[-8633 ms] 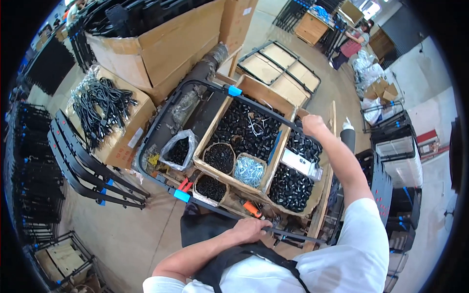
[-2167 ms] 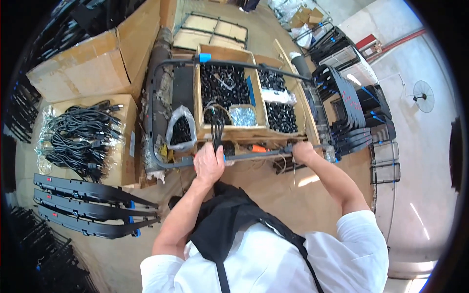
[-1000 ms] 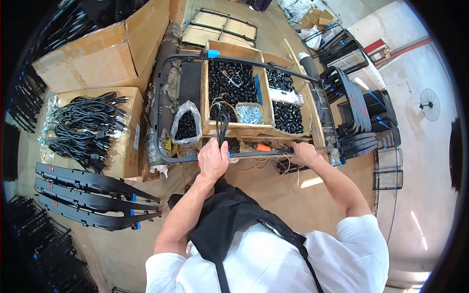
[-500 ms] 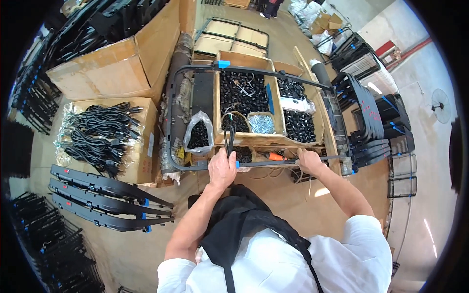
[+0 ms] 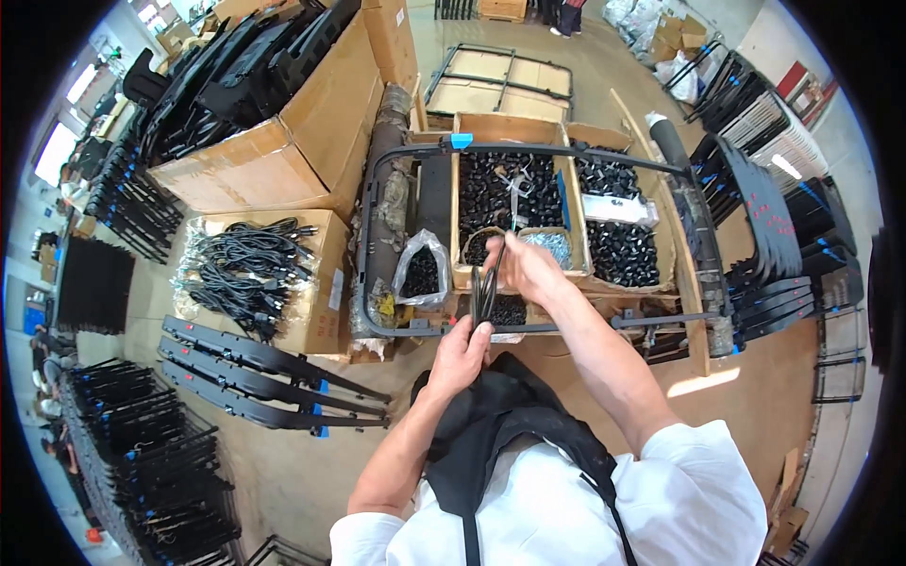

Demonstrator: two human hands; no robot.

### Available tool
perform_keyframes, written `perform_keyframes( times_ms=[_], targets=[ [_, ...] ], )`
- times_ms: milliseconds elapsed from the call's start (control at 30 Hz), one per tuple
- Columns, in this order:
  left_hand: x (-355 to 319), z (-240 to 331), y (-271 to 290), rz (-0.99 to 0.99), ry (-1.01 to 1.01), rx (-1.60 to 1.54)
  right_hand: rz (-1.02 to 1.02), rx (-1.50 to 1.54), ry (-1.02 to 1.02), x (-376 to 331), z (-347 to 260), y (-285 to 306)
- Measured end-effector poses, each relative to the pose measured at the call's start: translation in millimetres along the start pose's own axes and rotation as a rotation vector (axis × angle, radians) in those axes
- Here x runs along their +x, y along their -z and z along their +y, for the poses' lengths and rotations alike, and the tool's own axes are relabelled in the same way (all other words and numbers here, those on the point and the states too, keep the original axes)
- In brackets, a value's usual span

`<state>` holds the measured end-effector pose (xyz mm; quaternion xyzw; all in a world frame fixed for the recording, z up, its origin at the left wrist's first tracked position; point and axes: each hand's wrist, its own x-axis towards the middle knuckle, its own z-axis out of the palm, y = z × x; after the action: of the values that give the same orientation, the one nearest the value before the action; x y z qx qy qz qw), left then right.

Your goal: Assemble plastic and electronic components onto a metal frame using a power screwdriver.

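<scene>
A folded bundle of black power cord (image 5: 484,300) is gripped at its lower end by my left hand (image 5: 461,357), fingers closed, just in front of the near rail of a black metal frame (image 5: 401,330). My right hand (image 5: 530,269) is over the near boxes, its fingers curled round the cord's upper part. The frame is rounded at its left corners and lies across the workbench, with a blue clip (image 5: 461,141) on its far rail. Under my hands, small dark parts (image 5: 510,309) and silvery screws (image 5: 547,247) sit in little boxes.
Inside the frame stand a wooden tray of black plastic parts (image 5: 500,179), a box of similar parts (image 5: 623,253) and a plastic bag (image 5: 422,269). Left are a carton with black cords (image 5: 250,274) and curved black panels (image 5: 264,377). A wooden strip (image 5: 696,330) borders the right side.
My right hand has left the near rail on the right and come over to the cord. My left hand still holds the cord, now a little nearer me. The whole view has shifted.
</scene>
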<state>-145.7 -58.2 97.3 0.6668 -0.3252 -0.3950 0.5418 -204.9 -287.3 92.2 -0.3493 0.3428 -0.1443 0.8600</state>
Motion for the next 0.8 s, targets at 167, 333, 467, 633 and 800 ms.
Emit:
perform_keyframes(
  times_ms=[167,333,467,633,800],
  targets=[
    [8,8,-17,-0.104,0.238,-0.442,0.109,0.452,-0.069,64,-25,-20],
    [-37,26,-28,-0.114,0.387,-0.691,0.26,0.388,0.11,106,-115,19],
    [-50,37,-36,-0.078,0.314,-0.314,0.167,0.339,0.156,107,-123,1],
    [-109,16,-13,0.066,0.287,0.48,-0.164,0.081,0.207,30,-84,-48],
    [-125,70,21,0.483,-0.019,0.864,-0.499,0.033,-0.095,-81,-45,-76]
  ],
)
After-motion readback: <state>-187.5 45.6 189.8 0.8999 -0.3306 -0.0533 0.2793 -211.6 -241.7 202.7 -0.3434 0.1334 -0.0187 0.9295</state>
